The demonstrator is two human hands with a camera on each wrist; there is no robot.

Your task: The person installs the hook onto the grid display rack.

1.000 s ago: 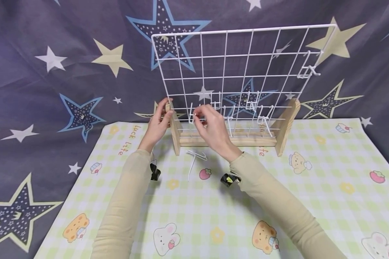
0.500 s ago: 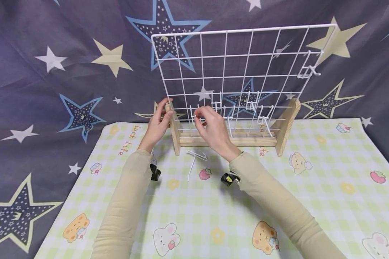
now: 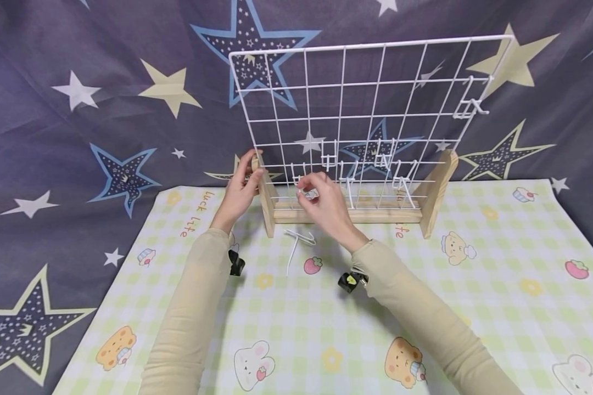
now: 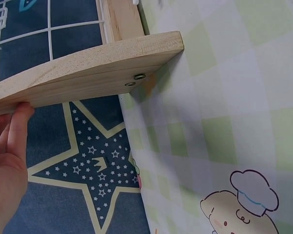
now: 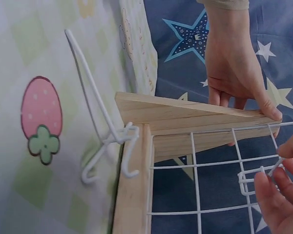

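My left hand grips the left wooden side piece of a display stand near its top, thumb on the front edge and fingers behind. My right hand pinches a white wire hook at the lower left of the white wire grid; the fingers hide part of the hook. In the right wrist view, the hook's frame lies against the grid wires. Below the stand, a loose white hook lies on the tablecloth. The left wrist view shows my left fingers against the wooden side.
Several white hooks, one a hook near the middle, hang on the grid. Another hook sits at its upper right. The right wooden side stands opposite. A star-patterned cloth hangs behind the checked tablecloth.
My right hand has moved slightly down, and the pinched hook's top has dropped to about the level of a horizontal grid wire. My left hand stays on the wooden side.
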